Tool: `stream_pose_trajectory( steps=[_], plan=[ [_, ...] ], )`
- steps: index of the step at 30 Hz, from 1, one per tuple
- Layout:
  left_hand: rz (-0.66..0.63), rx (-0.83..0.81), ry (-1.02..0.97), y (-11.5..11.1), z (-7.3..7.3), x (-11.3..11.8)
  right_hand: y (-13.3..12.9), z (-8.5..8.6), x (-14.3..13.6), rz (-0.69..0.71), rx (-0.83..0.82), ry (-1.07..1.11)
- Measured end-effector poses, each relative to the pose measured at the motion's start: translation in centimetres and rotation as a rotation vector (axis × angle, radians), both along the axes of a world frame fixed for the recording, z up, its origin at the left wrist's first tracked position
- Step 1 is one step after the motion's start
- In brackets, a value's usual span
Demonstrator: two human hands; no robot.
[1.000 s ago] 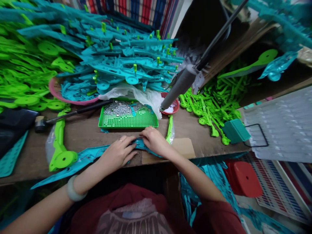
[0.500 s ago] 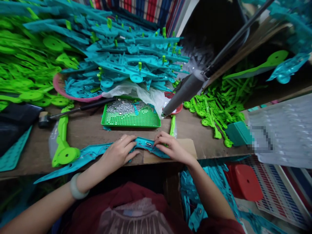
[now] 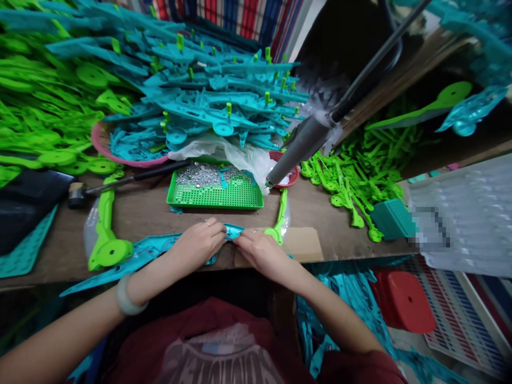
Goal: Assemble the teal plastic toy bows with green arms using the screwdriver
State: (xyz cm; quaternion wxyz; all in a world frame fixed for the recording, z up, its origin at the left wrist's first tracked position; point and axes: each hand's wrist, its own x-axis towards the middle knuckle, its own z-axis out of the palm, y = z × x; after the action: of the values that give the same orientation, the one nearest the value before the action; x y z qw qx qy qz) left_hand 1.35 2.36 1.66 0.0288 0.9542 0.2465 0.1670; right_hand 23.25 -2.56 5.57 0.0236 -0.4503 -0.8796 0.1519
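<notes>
Both hands have drawn in toward each other since a moment ago, when the right one sat further out along the piece. Now the left hand [image 3: 198,244] and the right hand [image 3: 260,250] almost meet, fingertips pinching the long teal plastic part [image 3: 140,255] at its narrow middle, which lies flat along the near edge of the tabletop [image 3: 148,213]. Its wide end runs out to the left, past a bright green part [image 3: 104,242] lying across it. Whether the fingers are squeezing a small fitting there I can't quite make out.

That teal piece looks light, thin and fairly stiff, moulded plastic that would flex a little if lifted by one end; holding it near the middle, as now, seems the steadiest place.

Just behind the hands sits a green perforated tray [image 3: 216,196] with a heap of small metal bits, a hammer [image 3: 80,193] off to the left.
</notes>
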Motion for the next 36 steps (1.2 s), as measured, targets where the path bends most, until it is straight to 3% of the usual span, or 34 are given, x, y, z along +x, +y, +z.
stream_pose_trajectory(
  steps=[8,15,20,24,31,36],
  plan=[
    [-0.066,-0.026,0.024,0.7,0.6,0.0,1.1,-1.3,1.0,-0.048,0.147,-0.044],
    [0.024,0.073,0.05,-1.1,0.0,0.6,2.6,-1.8,0.5,-0.119,0.123,-0.018],
    [0.009,0.102,0.072,-1.8,0.1,0.7,3.0,-1.9,0.6,-0.096,0.138,-0.05],
    [0.034,0.097,0.111,-1.7,0.5,1.0,2.5,-2.2,1.3,-0.063,0.202,-0.076],
    [0.033,0.039,0.17,-1.3,1.0,1.6,0.6,-2.9,3.0,-0.193,0.223,0.011],
    [0.03,0.022,0.154,-0.8,1.4,1.9,-0.4,-2.8,2.8,-0.197,0.219,0.031]
  ],
)
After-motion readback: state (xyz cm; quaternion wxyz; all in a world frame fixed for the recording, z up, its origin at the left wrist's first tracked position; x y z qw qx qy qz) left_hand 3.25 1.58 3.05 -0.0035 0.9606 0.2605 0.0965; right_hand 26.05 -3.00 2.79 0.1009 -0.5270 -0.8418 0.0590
